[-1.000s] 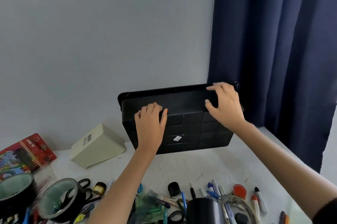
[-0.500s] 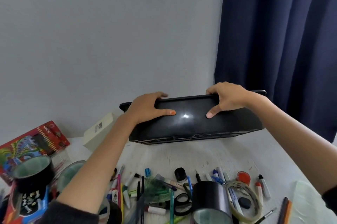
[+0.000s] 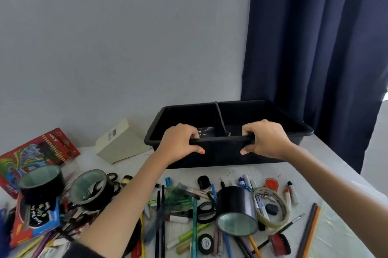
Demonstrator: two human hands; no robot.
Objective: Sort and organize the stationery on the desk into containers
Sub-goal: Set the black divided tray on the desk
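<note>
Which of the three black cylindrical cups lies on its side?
The black cylindrical cup on the right, nearest the right hand: its mouth faces the camera. The far-left cup and the middle cup stand mouth-up.

Divided tray behind the scattered pens; box to its left; cups among pens

I'd call this a home study corner: a white desk against a plain grey wall, a navy curtain at the desk's right end, and pens and tape rolls strewn across the desk.
</note>
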